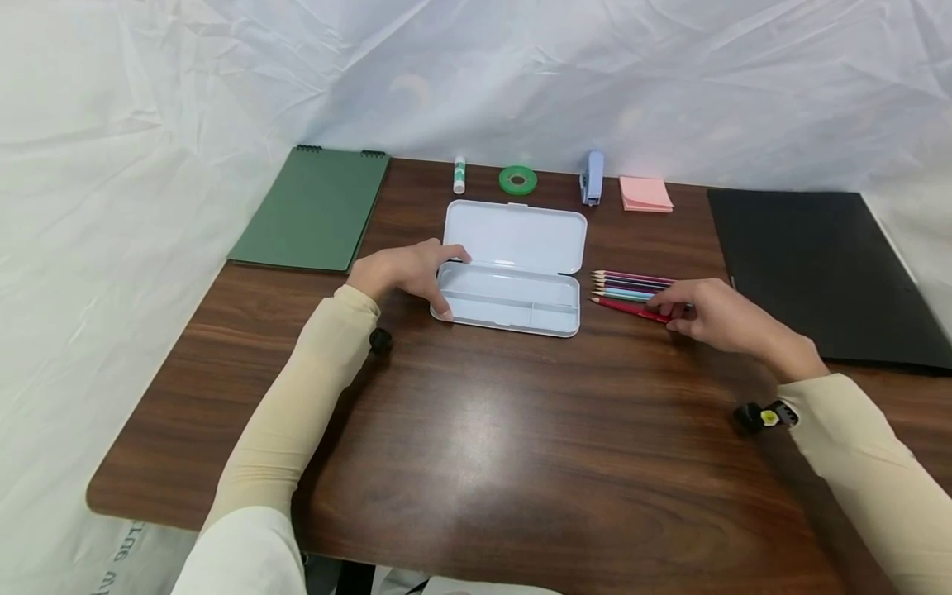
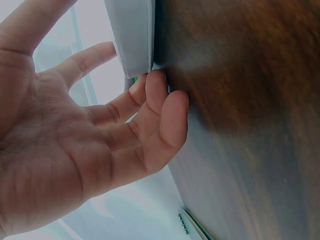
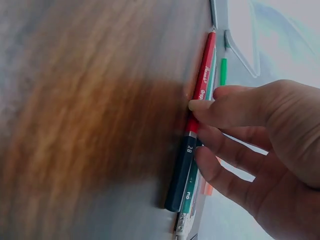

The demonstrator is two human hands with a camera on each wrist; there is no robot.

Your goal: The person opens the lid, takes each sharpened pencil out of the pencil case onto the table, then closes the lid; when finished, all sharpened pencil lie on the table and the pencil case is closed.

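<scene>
Right now I have my left hand (image 1: 405, 273) resting on the left end of the open white pencil case (image 1: 513, 266), fingers loosely curved over its edge; the left wrist view shows the fingertips (image 2: 157, 85) touching the case's corner where it meets the table (image 1: 476, 446), without a firm clasp. The case lies at the middle of the table, lid flat toward the far side, tray toward me.

My right hand (image 1: 717, 314) is at the row of colored pencils (image 1: 632, 287) just right of the case, their tips pointing toward it. The nearest one is a red-and-blue pencil (image 3: 192, 130), and in the right wrist view my thumb (image 3: 220, 107) presses its side while the other fingers curl over the pencils beside it. It looks like a pinch on that pencil, which lies on the wood.

Along the far edge I see a glue stick (image 1: 459, 175), a green tape roll (image 1: 517, 179), a blue stapler (image 1: 592, 176) and pink sticky notes (image 1: 644, 195). A green notebook (image 1: 312, 211) sits far left, a black folder (image 1: 821, 268) far right.
</scene>
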